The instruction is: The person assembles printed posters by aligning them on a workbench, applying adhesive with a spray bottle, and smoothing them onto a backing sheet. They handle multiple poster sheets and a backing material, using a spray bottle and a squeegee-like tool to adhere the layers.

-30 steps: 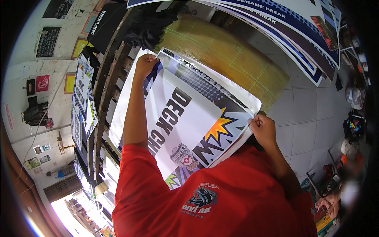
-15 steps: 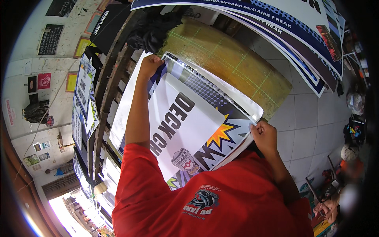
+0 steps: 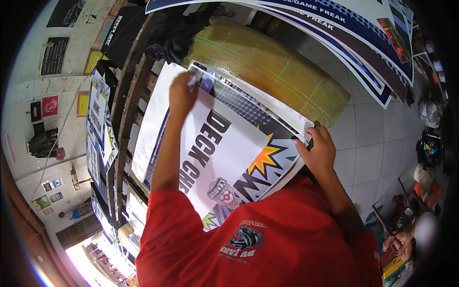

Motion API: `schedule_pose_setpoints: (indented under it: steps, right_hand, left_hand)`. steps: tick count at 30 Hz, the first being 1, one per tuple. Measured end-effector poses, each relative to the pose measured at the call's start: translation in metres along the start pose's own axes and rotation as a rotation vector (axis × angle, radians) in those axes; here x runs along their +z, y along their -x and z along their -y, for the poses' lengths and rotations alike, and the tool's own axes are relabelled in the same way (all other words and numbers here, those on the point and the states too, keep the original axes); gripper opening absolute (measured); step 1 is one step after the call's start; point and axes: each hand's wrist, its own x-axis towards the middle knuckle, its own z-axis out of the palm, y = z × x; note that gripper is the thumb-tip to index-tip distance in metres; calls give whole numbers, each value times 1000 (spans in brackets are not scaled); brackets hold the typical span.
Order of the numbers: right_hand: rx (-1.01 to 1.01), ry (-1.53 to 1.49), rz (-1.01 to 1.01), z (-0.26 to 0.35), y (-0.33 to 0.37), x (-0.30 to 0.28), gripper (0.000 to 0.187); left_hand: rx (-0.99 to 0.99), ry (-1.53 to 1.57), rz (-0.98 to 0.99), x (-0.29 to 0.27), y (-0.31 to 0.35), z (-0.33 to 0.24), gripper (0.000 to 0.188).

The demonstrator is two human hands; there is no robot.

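Observation:
A large printed poster [image 3: 196, 138] with big dark lettering, an orange starburst and a dotted purple band lies tilted in front of me. White sheet edges show beyond its far and left sides. My left hand [image 3: 182, 95] bends over the poster's far left corner, its fingertips on or just above the surface and smeared by motion. At the right corner my right hand [image 3: 318, 149] grips the poster's edge, thumb on the printed face and fingers curled at the rim; what lies under them is partly hidden.
A worn yellow-green cutting mat [image 3: 272, 62] with grid lines lies beyond the poster. Black cloth [image 3: 174, 36] is bunched at its left end. More printed boards [image 3: 363, 48] overhang at the far right. A dark frame [image 3: 126, 95] runs along the left, with boards [image 3: 99, 119] beside it.
My left hand has come off its pinch at the far left corner and moved slightly nearer over the print. My right hand has shifted a little up along the right corner.

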Motion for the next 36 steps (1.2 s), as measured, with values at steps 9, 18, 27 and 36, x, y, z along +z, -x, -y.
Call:
schedule_pose_setpoints:
  steps: [9,18,27,36]
  right_hand:
    - [6,-22,19,-2,-6,4,31]
    - [-23,-10,51,-1,-6,3,24]
    - [-29,-29,65,-4,-2,2,24]
    - [-10,-48,99,-6,-2,0,26]
  left_hand:
    - [108,-183,391,13,76,-91,67]
    - [98,-101,395,24,79,-89,77]
    - [87,-75,390,24,80,-89,78]
    - [100,-112,416,23,78,-91,79]
